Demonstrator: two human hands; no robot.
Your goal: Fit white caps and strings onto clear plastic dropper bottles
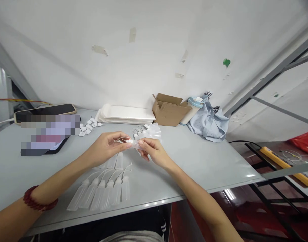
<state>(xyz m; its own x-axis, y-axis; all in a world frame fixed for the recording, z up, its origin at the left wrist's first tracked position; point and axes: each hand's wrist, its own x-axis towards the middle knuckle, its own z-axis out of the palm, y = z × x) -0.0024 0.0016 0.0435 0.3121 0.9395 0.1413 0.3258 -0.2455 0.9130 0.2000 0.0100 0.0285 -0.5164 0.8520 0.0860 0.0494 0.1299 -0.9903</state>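
Observation:
My left hand [110, 148] is closed, its thumb and fingers pinching a white cap [129, 141] with a thin curved spout. My right hand [154, 152] grips the small translucent plastic bottle [136, 144] that meets this cap between both hands. Whether the cap is fully seated is hidden by the fingers. On the near side of the table lies a row of similar translucent bottles [102, 193] with long thin spouts, partly below my left hand. Behind my right hand is another group of these bottles [154, 131]. Several loose white caps [88, 127] lie to the left.
A grey table [194, 161] carries a stack of white flat packets [128, 114], an open cardboard box [171, 112], a lidded cup [191, 111] and a light blue cloth bag [209, 122] along the wall. Phones [46, 112] lie at the left.

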